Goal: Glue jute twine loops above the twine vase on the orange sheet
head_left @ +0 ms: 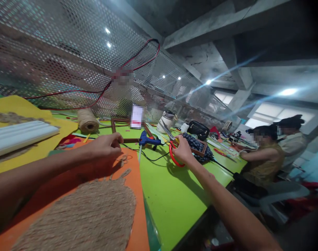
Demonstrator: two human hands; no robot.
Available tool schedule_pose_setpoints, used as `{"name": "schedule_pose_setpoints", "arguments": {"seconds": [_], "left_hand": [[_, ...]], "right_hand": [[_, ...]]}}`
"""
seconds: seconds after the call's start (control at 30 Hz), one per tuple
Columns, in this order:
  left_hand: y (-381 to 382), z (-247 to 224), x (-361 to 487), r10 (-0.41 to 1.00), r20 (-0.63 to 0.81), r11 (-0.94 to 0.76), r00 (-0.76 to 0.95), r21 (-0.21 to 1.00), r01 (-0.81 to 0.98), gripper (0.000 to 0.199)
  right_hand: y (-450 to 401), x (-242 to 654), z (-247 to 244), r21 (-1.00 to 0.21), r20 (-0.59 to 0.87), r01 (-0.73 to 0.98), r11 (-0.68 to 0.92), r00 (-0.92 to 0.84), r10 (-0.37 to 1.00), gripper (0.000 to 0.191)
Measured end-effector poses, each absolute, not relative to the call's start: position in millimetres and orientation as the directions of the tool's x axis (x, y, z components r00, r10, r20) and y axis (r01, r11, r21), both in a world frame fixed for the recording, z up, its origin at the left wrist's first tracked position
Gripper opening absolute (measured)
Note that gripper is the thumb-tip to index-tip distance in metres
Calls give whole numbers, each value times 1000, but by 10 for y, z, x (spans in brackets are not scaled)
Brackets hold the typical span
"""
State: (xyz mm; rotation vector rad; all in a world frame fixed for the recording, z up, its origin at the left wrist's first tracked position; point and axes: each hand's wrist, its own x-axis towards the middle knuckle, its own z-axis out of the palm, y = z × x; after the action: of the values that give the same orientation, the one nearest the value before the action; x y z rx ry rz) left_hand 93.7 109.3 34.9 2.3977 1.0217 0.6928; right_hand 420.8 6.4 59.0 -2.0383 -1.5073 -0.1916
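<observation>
My right hand (182,151) grips scissors (171,136) with red handles, their blades tilted up and to the left. Above the orange sheet (141,195), my left hand (109,144) is closed in a pinch, and what its fingers hold, if anything, is too small to make out. Just below that hand lie small loops of twine (124,159). A large rounded shape covered with rows of brown twine (88,212) fills the near part of the sheet. Between my hands, a blue glue gun (148,139) lies with its black cord trailing on the green table.
A twine spool (87,120), white glue sticks or rods (22,136) on yellow sheets (67,123), a phone (137,116) and a white flask (165,122) line the back. A dark folded umbrella (194,144) lies right. Two people (266,153) sit farther right. A perforated metal screen (69,52) rises behind.
</observation>
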Motion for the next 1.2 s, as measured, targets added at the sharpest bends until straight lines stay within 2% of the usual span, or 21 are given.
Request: {"name": "schedule_pose_setpoints", "arguments": {"seconds": [0.07,0.2,0.4,0.6,0.73,0.83,0.9,0.97,1.03,1.1,1.2], "left_hand": [[1046,501,1051,727,339,-676,597,506,536,33],[912,724,1592,574,371,-811,730,377,447,27],[893,718,2398,382,403,-923,832,217,319,26],[949,645,2523,222,406,-972,886,23,234,24],[947,588,2461,152,388,-980,909,-63,191,23],[960,523,2410,143,367,-979,919,-83,185,22],[948,484,2386,148,361,-979,921,-79,188,20],[910,464,2361,161,359,-979,919,-62,196,16],[872,479,2310,194,361,-975,912,-35,221,18],[884,540,2217,262,371,-959,891,-3,284,26],[1068,695,2036,435,408,-886,803,34,463,28]], "right_hand": [[30,4127,568,-378,460,912,-159,334,823,56],[-11,4016,478,-423,468,899,-114,325,822,56],[-19,4008,358,-514,492,857,-49,341,801,57],[-1,4059,300,-590,488,807,-19,375,788,58],[-15,4106,315,-642,468,766,-22,414,780,56],[-53,4166,399,-672,505,741,-3,460,730,51],[-72,4210,468,-698,562,713,68,487,668,50],[-73,4250,522,-744,591,648,165,521,616,49],[-54,4281,548,-808,557,539,237,569,605,50],[-26,4301,549,-865,493,421,272,617,613,54],[4,4302,525,-902,432,324,287,643,632,56]]}}
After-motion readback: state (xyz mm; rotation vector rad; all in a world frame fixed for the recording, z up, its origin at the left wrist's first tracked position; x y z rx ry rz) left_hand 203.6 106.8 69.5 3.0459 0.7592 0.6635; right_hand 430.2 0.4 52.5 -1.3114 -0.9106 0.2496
